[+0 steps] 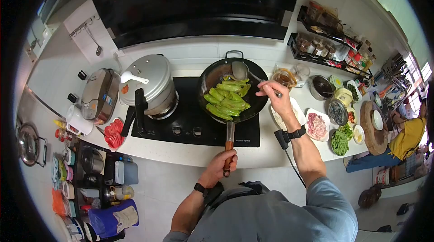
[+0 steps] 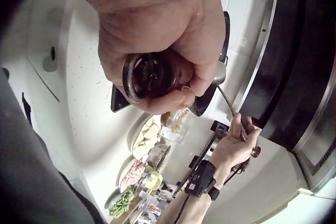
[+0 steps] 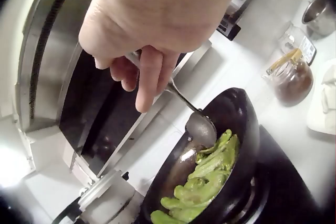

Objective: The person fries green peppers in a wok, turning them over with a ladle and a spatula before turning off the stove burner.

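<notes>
A black wok [image 1: 210,72] sits on the right side of the stove, with green peppers [image 1: 228,98] lying in it. The left hand [image 1: 220,166] grips its wooden handle [image 1: 229,144]; in the left wrist view the left hand [image 2: 157,35] is curled round the handle's end. Above the wok's right rim, the right hand [image 1: 278,99] holds a metal ladle [image 1: 240,70] by its handle, the bowl at the wok's far side above the peppers. The right wrist view shows the right hand [image 3: 152,29] pinching the ladle [image 3: 201,129], some fingers extended.
A large silver pot [image 1: 149,79] stands left of the wok. Sliced red food on a plate [image 1: 114,133] lies at the counter's left. To the right are a plate of meat [image 1: 318,125], green beans [image 1: 339,142], bowls and jars. Another person in yellow [image 1: 409,139] is at far right.
</notes>
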Demonstrator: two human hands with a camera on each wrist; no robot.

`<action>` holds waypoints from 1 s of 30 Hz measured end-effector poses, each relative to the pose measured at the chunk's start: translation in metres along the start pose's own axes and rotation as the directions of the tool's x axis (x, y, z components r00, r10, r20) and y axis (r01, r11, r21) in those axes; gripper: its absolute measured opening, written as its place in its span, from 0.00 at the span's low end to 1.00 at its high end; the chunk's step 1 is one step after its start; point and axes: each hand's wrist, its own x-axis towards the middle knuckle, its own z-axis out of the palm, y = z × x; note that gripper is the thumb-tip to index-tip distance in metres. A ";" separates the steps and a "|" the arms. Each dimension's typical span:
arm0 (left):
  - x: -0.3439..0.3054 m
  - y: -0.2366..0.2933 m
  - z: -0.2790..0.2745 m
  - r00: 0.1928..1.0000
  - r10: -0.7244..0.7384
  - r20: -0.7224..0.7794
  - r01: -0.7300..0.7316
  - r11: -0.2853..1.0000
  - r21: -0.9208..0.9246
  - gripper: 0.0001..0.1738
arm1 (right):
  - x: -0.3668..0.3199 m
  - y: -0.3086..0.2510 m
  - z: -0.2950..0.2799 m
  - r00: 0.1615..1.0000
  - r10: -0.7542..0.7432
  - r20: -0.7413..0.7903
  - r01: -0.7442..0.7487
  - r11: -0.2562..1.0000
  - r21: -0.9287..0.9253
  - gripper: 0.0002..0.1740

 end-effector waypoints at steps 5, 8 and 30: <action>0.003 -0.003 -0.001 1.000 0.011 -0.012 -0.012 1.000 -0.019 0.12 | -0.007 0.008 0.002 0.999 -0.013 0.039 0.017 0.996 -0.086 0.13; 0.003 -0.003 0.001 0.999 0.018 -0.032 -0.019 1.000 -0.021 0.12 | -0.008 0.011 0.005 0.998 -0.029 0.061 0.036 0.993 -0.110 0.12; 0.000 -0.002 0.005 1.000 0.027 -0.013 -0.027 1.000 0.012 0.13 | -0.001 0.037 0.030 0.999 0.034 -0.033 -0.033 0.999 0.043 0.14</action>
